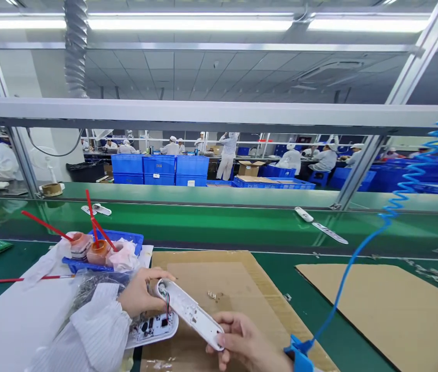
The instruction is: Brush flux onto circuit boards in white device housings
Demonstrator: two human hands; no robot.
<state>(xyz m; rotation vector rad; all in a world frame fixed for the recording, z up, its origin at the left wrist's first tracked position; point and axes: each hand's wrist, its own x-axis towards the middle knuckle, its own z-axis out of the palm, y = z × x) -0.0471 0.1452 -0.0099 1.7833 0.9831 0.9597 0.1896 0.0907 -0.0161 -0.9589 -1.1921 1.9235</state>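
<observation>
A long white plastic housing (pixel 191 312), open side up, is held tilted over a cardboard sheet (pixel 199 263). My left hand (pixel 143 292) is closed around its upper end. The fingers and thumb of my right hand (pixel 238 336) pinch its lower end. Thin wires (pixel 168 299) run from the housing down to a white rounded piece with a circuit board (pixel 155 328), below my left hand. Part of that piece is hidden by my left hand and sleeve. Small metal parts (pixel 212 295) lie on the cardboard.
A blue tray (pixel 136 238) holds small jars (pixel 97 253) with red-handled brushes. A blue coiled cord (pixel 343 289) runs to the strap on my right wrist. White housings (pixel 304 214) lie on the green belt (pixel 211 222). Another cardboard sheet (pixel 393 305) is at right. People work beyond.
</observation>
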